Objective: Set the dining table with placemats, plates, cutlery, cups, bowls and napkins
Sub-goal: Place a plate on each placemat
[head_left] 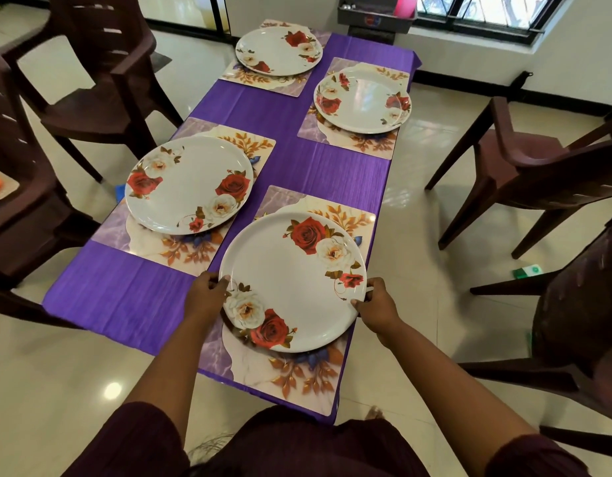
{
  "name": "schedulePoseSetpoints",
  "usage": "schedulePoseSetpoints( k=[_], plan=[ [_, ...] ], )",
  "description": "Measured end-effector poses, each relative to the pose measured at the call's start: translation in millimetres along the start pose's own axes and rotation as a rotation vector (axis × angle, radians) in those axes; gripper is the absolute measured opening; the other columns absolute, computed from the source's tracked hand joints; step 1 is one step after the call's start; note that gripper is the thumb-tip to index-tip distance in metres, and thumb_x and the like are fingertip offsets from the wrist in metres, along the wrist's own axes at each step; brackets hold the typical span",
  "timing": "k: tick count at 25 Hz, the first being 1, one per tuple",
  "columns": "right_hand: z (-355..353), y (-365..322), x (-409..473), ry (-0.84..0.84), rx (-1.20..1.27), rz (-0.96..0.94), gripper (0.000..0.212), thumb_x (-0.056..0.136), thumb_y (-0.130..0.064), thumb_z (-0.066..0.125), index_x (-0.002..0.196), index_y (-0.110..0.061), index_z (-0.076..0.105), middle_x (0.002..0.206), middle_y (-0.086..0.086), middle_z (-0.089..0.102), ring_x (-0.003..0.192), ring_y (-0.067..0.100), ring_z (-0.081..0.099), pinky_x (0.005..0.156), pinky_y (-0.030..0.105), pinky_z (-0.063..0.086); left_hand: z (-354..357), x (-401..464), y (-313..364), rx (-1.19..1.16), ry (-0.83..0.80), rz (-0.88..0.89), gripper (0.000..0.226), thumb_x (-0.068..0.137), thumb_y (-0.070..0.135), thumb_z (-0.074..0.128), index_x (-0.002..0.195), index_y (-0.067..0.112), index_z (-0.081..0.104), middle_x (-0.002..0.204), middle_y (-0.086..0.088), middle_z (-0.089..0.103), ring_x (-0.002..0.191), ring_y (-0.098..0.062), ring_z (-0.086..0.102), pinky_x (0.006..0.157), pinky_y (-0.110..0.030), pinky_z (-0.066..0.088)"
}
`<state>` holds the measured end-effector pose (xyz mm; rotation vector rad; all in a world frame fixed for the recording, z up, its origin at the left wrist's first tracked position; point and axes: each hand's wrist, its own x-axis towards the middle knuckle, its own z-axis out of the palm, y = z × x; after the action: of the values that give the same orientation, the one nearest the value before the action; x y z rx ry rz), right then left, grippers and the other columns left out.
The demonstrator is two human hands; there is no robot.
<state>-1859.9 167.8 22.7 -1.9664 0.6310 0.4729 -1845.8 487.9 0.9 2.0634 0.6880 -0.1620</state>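
Nearest me, a round white plate printed with red and cream roses (pixel 294 280) sits on a rectangular placemat with gold leaves and lilac marbling (pixel 308 380), at the near right of the counter (pixel 118 294), which wears a purple cloth. I hold this plate by both edges: my left hand (pixel 208 294) has its fingers (pixel 223 287) curled over the left rim, and my right hand (pixel 375 304) pinches the right rim with thumb on top. Three more matching rose plates lie on matching placemats: one at the near left (pixel 189 185), one at the far right (pixel 363 99), one at the far left (pixel 278 51). Dark brown plastic chairs (pixel 104 74) stand around the counter on the glossy tiled floor (pixel 432 235).
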Motion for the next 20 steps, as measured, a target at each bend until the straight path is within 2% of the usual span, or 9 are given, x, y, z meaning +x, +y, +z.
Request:
schedulePoseSetpoints(
  k=[3, 5, 8, 13, 18, 20],
  plan=[
    [2.7, -0.2, -2.9, 0.0, 0.038, 0.017, 0.041, 0.091, -0.003, 0.061, 0.123, -0.017, 0.04, 0.114, 0.005, 0.055, 0.104, 0.024, 0.056, 0.081, 0.036, 0.053, -3.6, 3.5, -3.4, -0.068, -0.054, -0.019, 0.018, 0.094, 0.029, 0.062, 0.099, 0.012, 0.066, 0.083, -0.002, 0.066, 0.075, -0.018, 0.061, 0.061, -0.027, 0.043],
    [4.2, -0.6, -4.4, -0.002, 0.063, 0.018, 0.042, 0.092, -0.003, 0.06, 0.125, -0.018, 0.039, 0.113, 0.004, 0.054, 0.103, 0.021, 0.055, 0.077, 0.031, 0.05, -4.0, 6.0, -5.9, -0.07, -0.07, -0.011, 0.018, 0.095, 0.028, 0.06, 0.102, 0.013, 0.065, 0.088, -0.003, 0.067, 0.078, -0.017, 0.062, 0.064, -0.027, 0.046],
    [4.1, -2.3, -6.4, -0.033, 0.09, 0.018, 0.043, 0.093, 0.0, 0.058, 0.128, -0.017, 0.04, 0.111, 0.003, 0.054, 0.103, 0.02, 0.055, 0.072, 0.026, 0.049, -4.8, 9.7, -10.4, -0.069, -0.077, -0.003, 0.019, 0.098, 0.029, 0.056, 0.109, 0.016, 0.062, 0.097, -0.004, 0.067, 0.091, -0.023, 0.063, 0.074, -0.034, 0.048],
    [4.7, -6.6, -7.2, -0.01, 0.14, 0.067, 0.042, 0.093, 0.002, 0.052, 0.128, -0.018, 0.038, 0.111, 0.006, 0.054, 0.103, 0.022, 0.054, 0.063, 0.024, 0.048, -4.1, 11.5, -13.7, -0.025, -0.09, 0.035, 0.017, 0.096, 0.032, 0.057, 0.105, 0.018, 0.061, 0.098, -0.004, 0.066, 0.092, -0.023, 0.062, 0.079, -0.041, 0.051],
    [2.4, -8.8, -8.1, -0.027, 0.121, 0.082, 0.043, 0.092, 0.001, 0.055, 0.128, -0.018, 0.037, 0.112, 0.006, 0.053, 0.103, 0.022, 0.054, 0.07, 0.027, 0.05, -3.7, 12.9, -15.1, -0.029, -0.089, 0.025, 0.016, 0.097, 0.033, 0.057, 0.103, 0.018, 0.06, 0.098, -0.005, 0.067, 0.093, -0.026, 0.063, 0.082, -0.046, 0.052],
    [3.2, -7.0, -10.1, -0.034, 0.122, 0.087, 0.043, 0.092, 0.002, 0.055, 0.127, -0.017, 0.038, 0.113, 0.006, 0.054, 0.104, 0.022, 0.054, 0.069, 0.026, 0.049, -3.0, 12.1, -13.9, -0.029, -0.085, 0.02, 0.017, 0.098, 0.03, 0.055, 0.105, 0.016, 0.059, 0.101, -0.007, 0.066, 0.095, -0.027, 0.062, 0.084, -0.046, 0.051]
  ],
)
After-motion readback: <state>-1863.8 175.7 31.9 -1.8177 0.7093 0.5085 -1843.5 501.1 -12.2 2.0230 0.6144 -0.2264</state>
